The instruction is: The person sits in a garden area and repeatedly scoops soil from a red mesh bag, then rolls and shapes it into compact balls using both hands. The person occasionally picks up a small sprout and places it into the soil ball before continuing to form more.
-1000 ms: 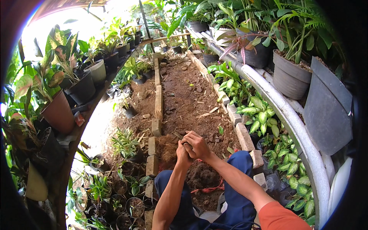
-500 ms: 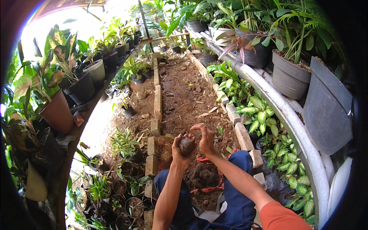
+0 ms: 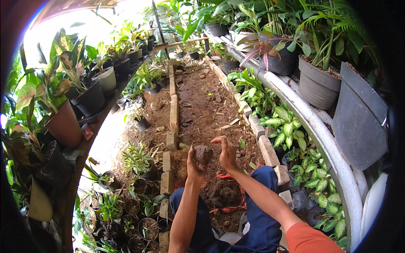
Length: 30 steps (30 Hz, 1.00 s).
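Clod [image 3: 204, 154]: in the left hand [image 3: 195, 165], left of the right hand [image 3: 228, 157] and apart from it.
Left hand: cupped around the clod, which hides part of its fingers.
Right hand: raised just beside the clod, half open, fingers bent toward it.
Heap [image 3: 220, 194]: dark soil below both hands, between the knees [image 3: 262, 185]; red strip [image 3: 230, 208] along it.
Bricks [image 3: 167, 182]: rows either side of the hands.
Pots [image 3: 148, 228]: beyond the left row.

2 forearms [image 3: 186, 215] extended forward; left hand [image 3: 193, 165] cupped, upright; right hand [image 3: 228, 156] raised just beside it, unclenched, fingers [image 3: 218, 139] pointing left.
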Tool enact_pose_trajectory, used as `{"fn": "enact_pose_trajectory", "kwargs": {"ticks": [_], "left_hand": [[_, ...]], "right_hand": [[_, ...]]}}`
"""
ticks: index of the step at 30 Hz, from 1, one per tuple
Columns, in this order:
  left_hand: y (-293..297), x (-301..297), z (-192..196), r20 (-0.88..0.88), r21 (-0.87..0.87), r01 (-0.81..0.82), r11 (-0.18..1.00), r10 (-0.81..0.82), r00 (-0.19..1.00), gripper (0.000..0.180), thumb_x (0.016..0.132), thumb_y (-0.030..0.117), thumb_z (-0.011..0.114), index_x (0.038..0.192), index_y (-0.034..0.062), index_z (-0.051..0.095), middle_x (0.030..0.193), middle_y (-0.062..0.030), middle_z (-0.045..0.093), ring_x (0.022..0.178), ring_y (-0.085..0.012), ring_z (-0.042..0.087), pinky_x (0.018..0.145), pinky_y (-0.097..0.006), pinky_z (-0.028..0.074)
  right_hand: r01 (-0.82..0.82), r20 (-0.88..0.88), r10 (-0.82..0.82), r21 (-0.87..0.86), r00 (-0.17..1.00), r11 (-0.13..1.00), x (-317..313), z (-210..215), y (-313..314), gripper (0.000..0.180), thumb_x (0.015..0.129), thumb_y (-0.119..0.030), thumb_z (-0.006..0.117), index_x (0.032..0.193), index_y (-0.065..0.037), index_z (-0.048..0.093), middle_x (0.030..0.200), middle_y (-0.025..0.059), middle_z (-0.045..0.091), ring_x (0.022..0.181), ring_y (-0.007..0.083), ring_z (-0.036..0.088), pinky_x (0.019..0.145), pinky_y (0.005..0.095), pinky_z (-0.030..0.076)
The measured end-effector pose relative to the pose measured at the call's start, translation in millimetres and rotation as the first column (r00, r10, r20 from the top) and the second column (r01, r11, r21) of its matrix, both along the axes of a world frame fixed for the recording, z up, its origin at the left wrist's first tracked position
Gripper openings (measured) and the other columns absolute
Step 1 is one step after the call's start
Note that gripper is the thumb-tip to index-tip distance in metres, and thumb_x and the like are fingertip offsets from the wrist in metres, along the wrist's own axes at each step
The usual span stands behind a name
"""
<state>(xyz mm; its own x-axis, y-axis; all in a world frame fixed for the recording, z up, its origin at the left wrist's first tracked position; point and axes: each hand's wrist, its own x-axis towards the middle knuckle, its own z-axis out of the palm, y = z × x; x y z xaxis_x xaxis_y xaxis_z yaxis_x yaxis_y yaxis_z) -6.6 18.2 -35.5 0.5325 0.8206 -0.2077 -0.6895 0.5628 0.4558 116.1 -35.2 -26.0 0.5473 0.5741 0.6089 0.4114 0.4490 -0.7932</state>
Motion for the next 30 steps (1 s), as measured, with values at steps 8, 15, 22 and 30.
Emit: {"fn": "enact_pose_trajectory", "kwargs": {"ticks": [8,15,22,30], "left_hand": [[2.5,6.6,-15.1,0.247,0.027,0.151,0.988,-0.153,0.957,0.029,0.09,0.028,0.058,0.109,0.0061,0.054,0.095,-0.0078,0.063,0.092,-0.0245,0.061,0.085,-0.039,0.054],[4.5,9.2,-24.3,-0.015,0.001,0.063,0.998,-0.063,0.998,0.022,0.089,0.02,0.058,0.107,0.009,0.055,0.091,-0.0064,0.063,0.086,-0.0221,0.063,0.075,-0.037,0.054],[-3.0,3.4,-17.0,0.181,0.017,0.263,0.965,-0.262,0.948,0.032,0.097,0.031,0.048,0.117,0.006,0.053,0.111,-0.0072,0.06,0.103,-0.0196,0.059,0.092,-0.034,0.047],[-11.1,14.0,-13.9,0.075,0.037,0.261,0.965,-0.263,0.962,0.051,0.091,0.052,0.054,0.121,0.0109,0.049,0.117,-0.0068,0.054,0.108,-0.0202,0.055,0.093,-0.037,0.047]], "right_hand": [[0.022,0.03,-0.021,-0.022,0.999,1.0,-0.1,-1.6,0.4,0.054,0.103,-0.031,0.026,0.085,0.002,0.064,0.086,0.0131,0.064,0.083,0.024,0.063,0.079,0.035,0.048],[0.015,0.146,-0.01,-0.032,0.989,0.999,-1.0,4.7,-6.5,0.051,0.103,-0.032,0.028,0.089,0.001,0.065,0.092,0.014,0.064,0.089,0.0274,0.063,0.082,0.0372,0.047],[-0.048,0.625,0.032,0.009,0.78,0.999,-3.6,16.0,-16.6,0.033,0.095,-0.025,0.042,0.107,-0.003,0.064,0.107,0.0157,0.063,0.1,0.0339,0.06,0.095,0.0452,0.041],[-0.028,0.328,0.026,0.002,0.944,1.0,-0.4,10.6,-11.2,0.046,0.1,-0.031,0.03,0.102,-0.001,0.065,0.105,0.0163,0.065,0.098,0.0323,0.061,0.092,0.0422,0.042]]}}
